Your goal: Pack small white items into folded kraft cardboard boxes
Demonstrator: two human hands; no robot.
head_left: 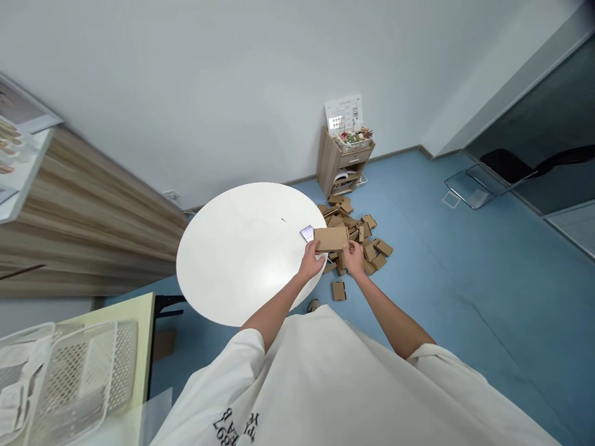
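Observation:
A flat brown cardboard box (331, 238) is held level between my two hands, above the right edge of the round white table (232, 254). My left hand (311, 261) grips its left end, with the thumb along the near side. At the right end, my right hand (355, 257) has its fingers closed round the corner. Just left of the box, a small stack of purple-white cards or packets (307, 233) lies on the table; its kind is too small to tell. Below and beyond the box, a heap of small cardboard boxes (368, 251) covers part of the floor.
One separate cardboard box (339, 291) lies on the blue floor near my shoe (313, 305). A small wooden cabinet (328, 162) with a basket of dried flowers (354, 140) stands against the wall. White plastic baskets (83, 365) sit on a side table at left. A black chair (506, 166) is far right.

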